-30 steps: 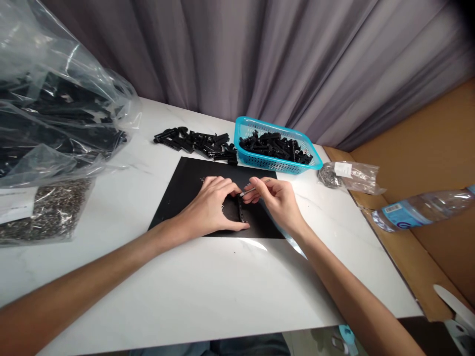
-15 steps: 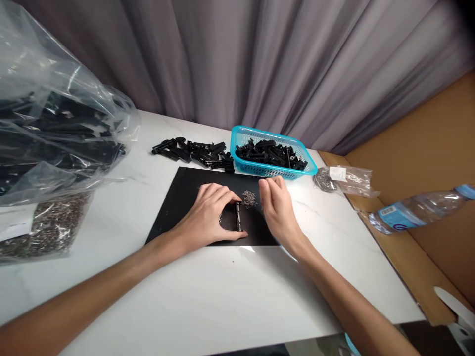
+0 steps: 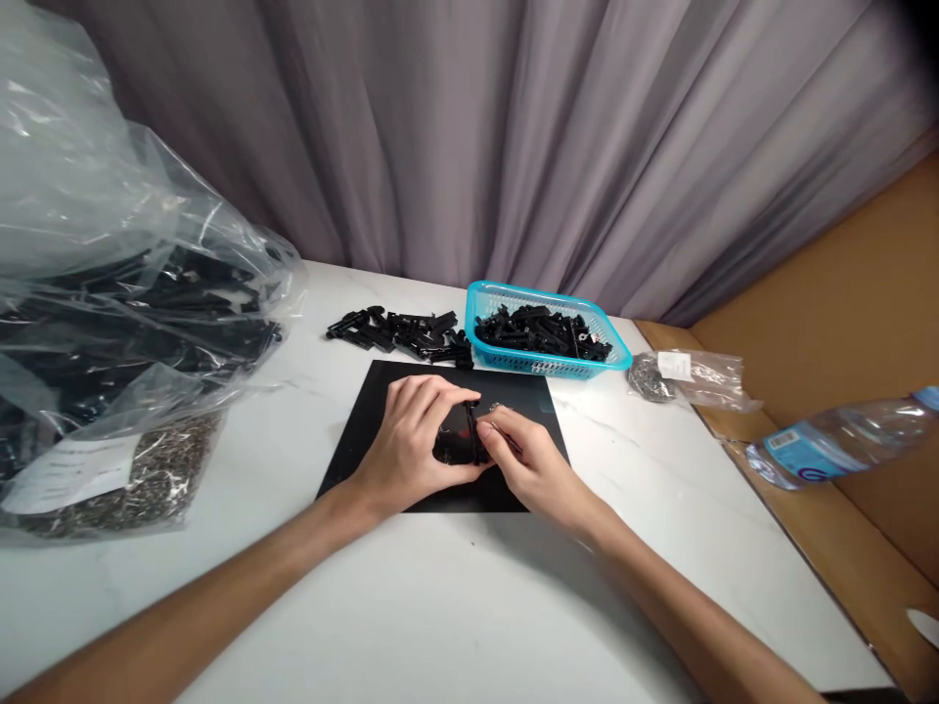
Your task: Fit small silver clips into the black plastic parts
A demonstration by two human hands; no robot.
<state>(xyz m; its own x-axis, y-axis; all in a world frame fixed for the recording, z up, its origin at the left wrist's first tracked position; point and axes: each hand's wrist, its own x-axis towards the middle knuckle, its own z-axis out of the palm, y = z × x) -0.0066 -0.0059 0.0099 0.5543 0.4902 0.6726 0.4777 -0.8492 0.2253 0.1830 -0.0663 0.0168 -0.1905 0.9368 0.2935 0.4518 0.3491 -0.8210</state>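
Observation:
My left hand (image 3: 415, 435) grips a narrow black plastic part (image 3: 471, 430) by its two ends, thumb at the near end and forefinger at the far one. The part is held over a black mat (image 3: 359, 416). Against the right side of the part, my right hand (image 3: 532, 460) is closed, thumb and fingertips pinched together. Whatever lies in that pinch is hidden or too small to make out. Small metal pieces (image 3: 495, 407) show just beyond the right fingers, mostly covered by them.
Behind the mat stand a blue basket (image 3: 550, 369) of black parts and a loose pile of black parts (image 3: 400, 332). Large clear bags (image 3: 147, 323) and a bag of metal pieces (image 3: 161, 469) lie left. At right are a small bag (image 3: 690, 376), cardboard and a plastic bottle (image 3: 828, 440).
My right hand has moved left, from beside the metal pieces to the black part. The left hand keeps its hold. The whole view has shifted slightly.

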